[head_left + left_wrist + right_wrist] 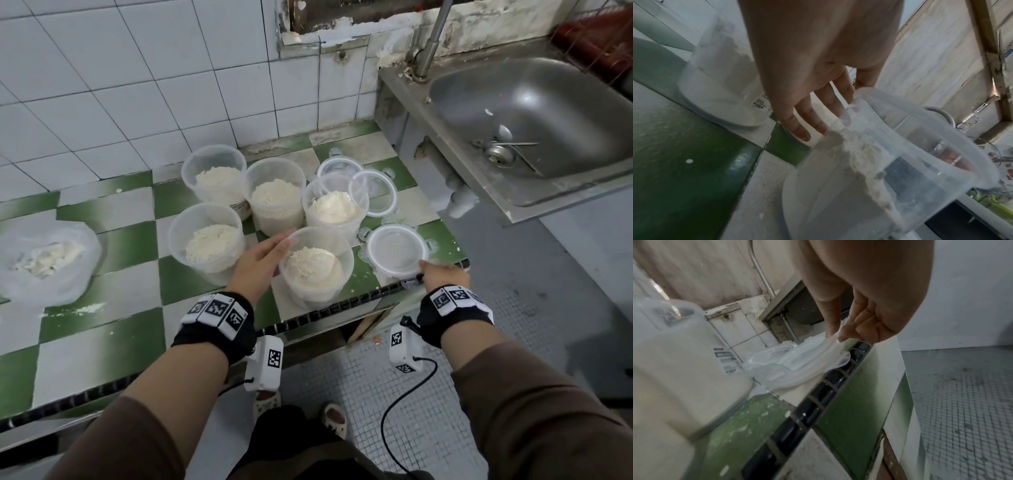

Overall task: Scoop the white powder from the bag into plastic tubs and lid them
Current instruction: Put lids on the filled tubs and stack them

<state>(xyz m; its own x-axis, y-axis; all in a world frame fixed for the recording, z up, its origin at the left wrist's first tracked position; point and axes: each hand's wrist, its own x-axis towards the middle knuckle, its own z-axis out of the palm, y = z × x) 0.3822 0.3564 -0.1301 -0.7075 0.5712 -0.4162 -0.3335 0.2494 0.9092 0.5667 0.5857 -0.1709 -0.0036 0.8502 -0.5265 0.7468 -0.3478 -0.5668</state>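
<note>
Five clear plastic tubs holding white powder stand unlidded on the green and white checkered counter (113, 291). My left hand (275, 248) lies with straight fingers against the left side and rim of the nearest tub (317, 274); the left wrist view shows the fingers (801, 129) stretched beside that tub (900, 170). My right hand (424, 269) pinches the near edge of a clear round lid (397, 251) that lies flat by the counter's front edge, to the right of that tub. In the right wrist view thumb and fingers (835, 336) clamp the lid's rim (813, 360).
The other tubs (207, 240) (214, 178) (275, 197) (334, 207) crowd behind the nearest one. Two more lids (375, 192) (339, 168) lie behind them. A crumpled clear bag with powder (48, 260) sits far left. A steel sink (548, 113) with a tap (431, 37) stands to the right.
</note>
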